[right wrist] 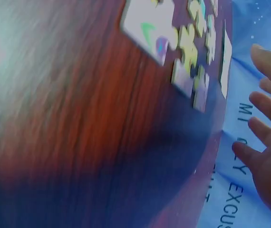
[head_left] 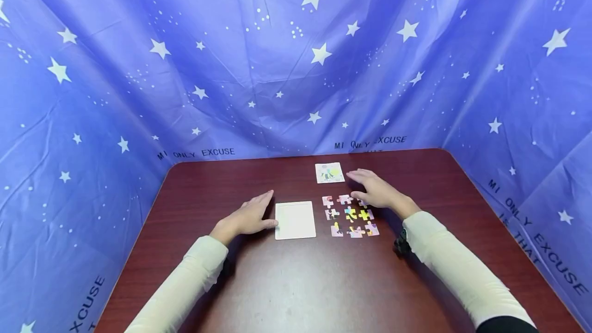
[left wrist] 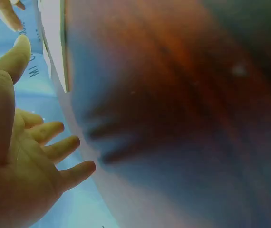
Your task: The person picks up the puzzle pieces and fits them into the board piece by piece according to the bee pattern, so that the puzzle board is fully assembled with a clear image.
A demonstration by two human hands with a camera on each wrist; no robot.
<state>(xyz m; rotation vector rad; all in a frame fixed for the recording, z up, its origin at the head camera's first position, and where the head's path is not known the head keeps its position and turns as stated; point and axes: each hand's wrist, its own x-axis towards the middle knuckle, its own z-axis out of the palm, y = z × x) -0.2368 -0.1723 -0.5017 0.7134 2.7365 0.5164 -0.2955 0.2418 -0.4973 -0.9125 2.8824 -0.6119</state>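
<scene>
A white square puzzle board [head_left: 295, 220] lies on the table, left of a loose grid of several jigsaw pieces [head_left: 351, 214] in pink, yellow and blue. My left hand [head_left: 251, 215] is beside the board's left edge, its thumb at the rim; whether it touches cannot be told. Its fingers are spread and hold nothing in the left wrist view. Over the upper right pieces hovers my right hand [head_left: 375, 189], fingers extended and holding nothing, partly hiding a piece below. Just left of its fingertips, a small picture card [head_left: 330, 172] lies behind the pieces.
A dark red wooden table [head_left: 296, 287] carries everything. Blue curtains with white stars [head_left: 277, 66] hang close along its back and sides. Both forearms reach in from the front corners, the right one with a dark band [head_left: 401, 244] near the wrist.
</scene>
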